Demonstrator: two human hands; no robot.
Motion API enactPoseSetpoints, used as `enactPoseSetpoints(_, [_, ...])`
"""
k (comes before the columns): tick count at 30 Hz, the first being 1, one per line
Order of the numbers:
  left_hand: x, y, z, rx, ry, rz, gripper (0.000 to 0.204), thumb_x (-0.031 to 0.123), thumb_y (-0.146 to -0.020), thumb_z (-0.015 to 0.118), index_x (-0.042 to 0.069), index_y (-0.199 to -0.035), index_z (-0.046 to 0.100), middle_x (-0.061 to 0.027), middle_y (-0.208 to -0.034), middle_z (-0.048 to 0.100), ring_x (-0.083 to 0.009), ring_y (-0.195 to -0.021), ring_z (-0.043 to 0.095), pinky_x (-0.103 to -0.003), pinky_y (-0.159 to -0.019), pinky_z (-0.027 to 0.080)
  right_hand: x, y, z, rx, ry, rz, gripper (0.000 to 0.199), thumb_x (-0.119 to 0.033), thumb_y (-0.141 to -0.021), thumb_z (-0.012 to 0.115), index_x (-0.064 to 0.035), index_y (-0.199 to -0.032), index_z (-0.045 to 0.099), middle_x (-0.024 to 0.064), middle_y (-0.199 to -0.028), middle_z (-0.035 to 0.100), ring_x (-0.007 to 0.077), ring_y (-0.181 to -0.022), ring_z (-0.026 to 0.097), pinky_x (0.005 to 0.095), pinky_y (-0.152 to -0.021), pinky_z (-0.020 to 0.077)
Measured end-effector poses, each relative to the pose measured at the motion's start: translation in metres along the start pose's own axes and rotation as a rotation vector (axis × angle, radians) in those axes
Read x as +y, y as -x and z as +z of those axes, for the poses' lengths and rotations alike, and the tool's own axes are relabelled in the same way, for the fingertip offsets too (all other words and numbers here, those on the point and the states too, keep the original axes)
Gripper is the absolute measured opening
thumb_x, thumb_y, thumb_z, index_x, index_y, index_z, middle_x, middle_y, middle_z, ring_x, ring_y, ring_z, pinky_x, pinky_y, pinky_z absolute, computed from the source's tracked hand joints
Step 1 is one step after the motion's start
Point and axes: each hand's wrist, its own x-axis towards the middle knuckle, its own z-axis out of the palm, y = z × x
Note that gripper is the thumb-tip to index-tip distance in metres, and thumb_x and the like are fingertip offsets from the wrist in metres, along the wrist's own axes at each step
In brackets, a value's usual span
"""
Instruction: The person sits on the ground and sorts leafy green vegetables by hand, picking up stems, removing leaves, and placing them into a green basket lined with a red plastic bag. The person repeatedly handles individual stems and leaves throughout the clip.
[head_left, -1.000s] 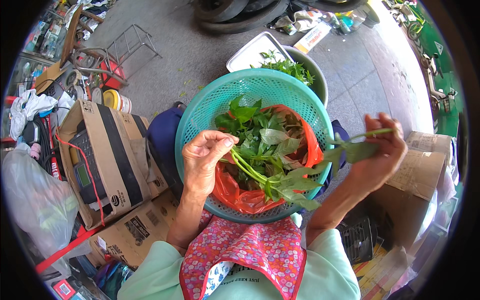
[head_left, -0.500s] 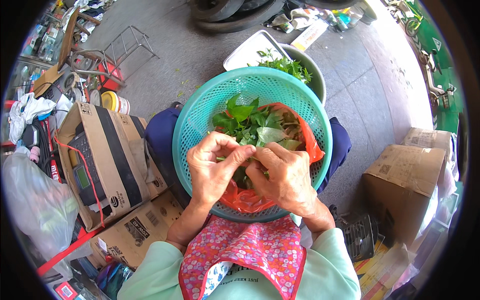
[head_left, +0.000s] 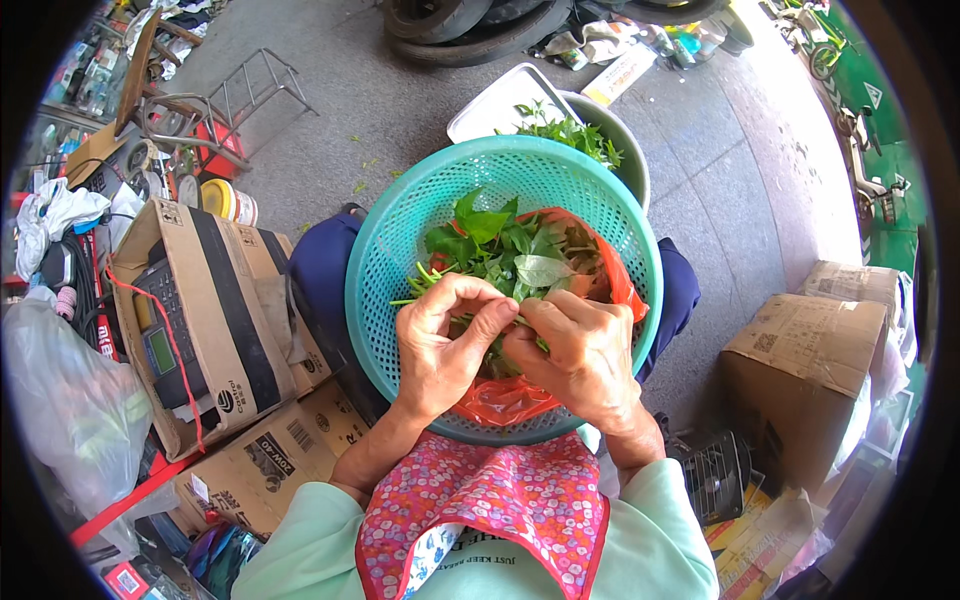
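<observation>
In my lap rests a turquoise perforated plastic basket (head_left: 390, 250). Inside it lies a red plastic bag (head_left: 505, 402) with leafy greens (head_left: 490, 240) piled in and over it. My left hand (head_left: 445, 350) is closed in a pinch on thin green stems (head_left: 428, 277), whose ends poke out at its left. Against its thumb tip, the fingers of my right hand (head_left: 580, 360) are curled in a pinch at the same stems. A bit of green shows beneath the right fingers; the exact grip is hidden.
Beyond the basket stand a grey-green basin (head_left: 635, 165) holding leafy greens and a white tray (head_left: 505, 100). Tyres (head_left: 475, 35) lie farther off. Cardboard boxes flank me, one at left (head_left: 235, 320) with a telephone-like device (head_left: 170, 340), another at right (head_left: 810, 350).
Both hands have shifted slightly right and down, still together. More green stem ends now show at the left of my left hand.
</observation>
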Motion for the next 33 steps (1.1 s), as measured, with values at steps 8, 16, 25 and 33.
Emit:
enactPoseSetpoints(8, [-0.007, -0.005, 0.003, 0.083, 0.390, -0.326, 0.009, 0.007, -0.091, 0.070, 0.002, -0.088, 0.063, -0.0017, -0.081, 0.066, -0.0051, -0.074, 0.060, -0.020, -0.068, 0.049, 0.001, 0.006, 0.018, 0.208, -0.157, 0.111, 0.013, -0.011, -0.072, 0.075, -0.0062, -0.082, 0.067, 0.0055, -0.060, 0.056, 0.0236, -0.047, 0.057, 0.0364, -0.042, 0.0449])
enactPoseSetpoints(16, [-0.026, 0.000, 0.000, 0.008, 0.457, -0.536, 0.014, 0.017, -0.094, 0.065, 0.005, -0.089, 0.062, -0.0051, -0.081, 0.067, -0.0131, -0.067, 0.065, -0.028, -0.062, 0.055, 0.001, 0.000, -0.003, 0.378, -0.202, 0.215, 0.009, -0.001, -0.075, 0.067, -0.0042, -0.083, 0.068, 0.0031, -0.061, 0.057, 0.0111, -0.046, 0.053, 0.0280, -0.042, 0.0396])
enactPoseSetpoints(25, [-0.019, -0.005, -0.004, 0.136, 0.306, -0.307, 0.020, 0.015, -0.092, 0.069, 0.002, -0.085, 0.055, -0.0070, -0.075, 0.066, -0.0126, -0.060, 0.065, -0.025, -0.054, 0.054, 0.031, -0.002, -0.070, 1.259, -0.436, 0.293, 0.023, -0.017, -0.097, 0.041, 0.0018, -0.092, 0.053, 0.0268, -0.099, 0.066, 0.0259, -0.069, 0.068, 0.0358, -0.076, 0.0548])
enactPoseSetpoints(33, [-0.004, -0.009, 0.006, 0.198, 0.010, -0.093, 0.019, 0.008, -0.089, 0.072, 0.002, -0.083, 0.055, -0.0038, -0.071, 0.064, -0.0065, -0.057, 0.059, -0.021, -0.051, 0.051, 0.006, 0.008, 0.011, 0.036, -0.183, 0.095, 0.012, -0.013, -0.081, 0.069, -0.0040, -0.084, 0.062, 0.0110, -0.070, 0.056, 0.0281, -0.054, 0.059, 0.0389, -0.048, 0.0489])
